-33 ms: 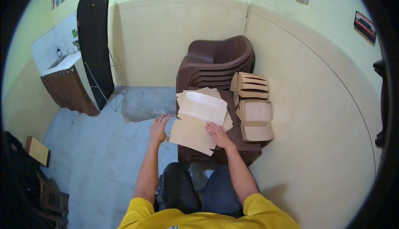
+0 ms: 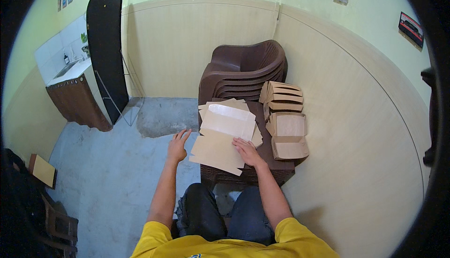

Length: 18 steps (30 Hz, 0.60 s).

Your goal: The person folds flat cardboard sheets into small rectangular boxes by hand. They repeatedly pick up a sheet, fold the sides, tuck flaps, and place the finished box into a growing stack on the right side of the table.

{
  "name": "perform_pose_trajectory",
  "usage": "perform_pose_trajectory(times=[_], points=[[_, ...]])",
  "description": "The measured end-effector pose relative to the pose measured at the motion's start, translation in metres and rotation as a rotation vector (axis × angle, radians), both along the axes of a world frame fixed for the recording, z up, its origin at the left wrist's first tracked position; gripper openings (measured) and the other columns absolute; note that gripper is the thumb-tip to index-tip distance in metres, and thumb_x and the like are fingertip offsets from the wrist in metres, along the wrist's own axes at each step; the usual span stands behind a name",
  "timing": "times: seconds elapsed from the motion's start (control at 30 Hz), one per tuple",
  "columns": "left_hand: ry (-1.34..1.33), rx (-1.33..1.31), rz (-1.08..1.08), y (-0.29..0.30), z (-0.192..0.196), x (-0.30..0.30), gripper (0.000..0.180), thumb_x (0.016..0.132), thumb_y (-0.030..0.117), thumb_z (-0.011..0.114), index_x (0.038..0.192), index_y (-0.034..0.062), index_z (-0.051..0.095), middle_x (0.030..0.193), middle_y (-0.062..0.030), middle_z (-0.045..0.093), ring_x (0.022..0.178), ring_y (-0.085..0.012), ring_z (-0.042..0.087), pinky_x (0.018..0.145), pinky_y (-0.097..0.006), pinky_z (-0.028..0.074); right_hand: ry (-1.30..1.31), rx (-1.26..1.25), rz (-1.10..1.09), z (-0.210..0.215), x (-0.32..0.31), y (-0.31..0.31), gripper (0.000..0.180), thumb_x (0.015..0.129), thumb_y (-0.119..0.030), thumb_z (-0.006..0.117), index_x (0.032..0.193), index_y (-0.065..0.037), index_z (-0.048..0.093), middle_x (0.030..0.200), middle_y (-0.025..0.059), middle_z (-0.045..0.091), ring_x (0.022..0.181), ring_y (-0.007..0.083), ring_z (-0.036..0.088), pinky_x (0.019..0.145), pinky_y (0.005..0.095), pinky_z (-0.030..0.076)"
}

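Observation:
A flat cardboard box blank (image 2: pixel 213 151), tan with a shiny whitish panel across its far half, lies on top of other flat blanks (image 2: pixel 257 139). These rest on a dark brown woven-look plastic table (image 2: pixel 277 166) in front of my knees. My right hand (image 2: pixel 247 152) lies on the blank's right side, fingers stretched out and pressing on it. Just off the blank's left edge, my left hand (image 2: pixel 177 149) hovers with fingers apart and nothing in them. To the right sits an opened cardboard box (image 2: pixel 289 124), with several folded boxes (image 2: pixel 283 99) nested behind it.
Stacked brown plastic chairs (image 2: pixel 243 63) stand directly behind the table. The panelled wall (image 2: pixel 356 117) runs close along the right. Far left, a tall black ironing board (image 2: pixel 105 47) leans beside a sink counter (image 2: pixel 75 68). Dark furniture (image 2: pixel 58 220) fills the lower left.
My left hand has shifted slightly left, away from the blank. The blank's near end has slid very slightly to the right. My right hand stays on it.

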<state>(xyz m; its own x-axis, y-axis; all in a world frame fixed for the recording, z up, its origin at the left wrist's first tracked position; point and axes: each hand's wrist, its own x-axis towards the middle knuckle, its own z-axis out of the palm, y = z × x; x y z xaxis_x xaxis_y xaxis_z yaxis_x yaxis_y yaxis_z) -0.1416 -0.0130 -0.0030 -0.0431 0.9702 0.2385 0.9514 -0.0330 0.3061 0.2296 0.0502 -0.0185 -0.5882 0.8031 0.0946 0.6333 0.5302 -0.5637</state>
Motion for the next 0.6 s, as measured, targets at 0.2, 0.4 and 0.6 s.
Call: perform_pose_trajectory(times=[0.2,0.4,0.6], points=[[0.171,0.130,-0.476,-0.003,0.012,0.005,0.117,0.059,0.030,0.093,0.166,0.0275,0.044,0.173,-0.0018,0.041,0.151,-0.0372,0.045,0.119,-0.053,0.046,-0.014,-0.160,0.177,0.019,0.019,0.017,0.089,0.076,0.016,0.052,0.159,-0.017,0.053,0.176,0.0023,0.037,0.167,0.0288,0.022,0.135,0.0569,0.012],[0.136,-0.135,-0.600,0.006,0.022,0.010,0.113,0.059,0.032,0.090,0.164,0.0254,0.048,0.171,-0.0034,0.044,0.142,-0.0387,0.054,0.115,-0.053,0.047,-0.378,-0.016,0.278,0.055,0.026,0.009,0.095,0.077,0.008,0.064,0.165,-0.024,0.045,0.179,0.0017,0.031,0.167,0.0389,0.017,0.136,0.0499,0.020],[0.028,-0.073,-0.650,0.029,0.018,0.009,0.073,0.076,0.029,0.080,0.146,0.0172,0.066,0.156,-0.0103,0.059,0.130,-0.0379,0.061,0.111,-0.051,0.048,-0.235,-0.054,0.323,0.045,0.046,0.023,0.084,0.088,-0.008,0.073,0.165,-0.027,0.045,0.179,0.0011,0.030,0.167,0.0382,0.017,0.135,0.0478,0.022]])
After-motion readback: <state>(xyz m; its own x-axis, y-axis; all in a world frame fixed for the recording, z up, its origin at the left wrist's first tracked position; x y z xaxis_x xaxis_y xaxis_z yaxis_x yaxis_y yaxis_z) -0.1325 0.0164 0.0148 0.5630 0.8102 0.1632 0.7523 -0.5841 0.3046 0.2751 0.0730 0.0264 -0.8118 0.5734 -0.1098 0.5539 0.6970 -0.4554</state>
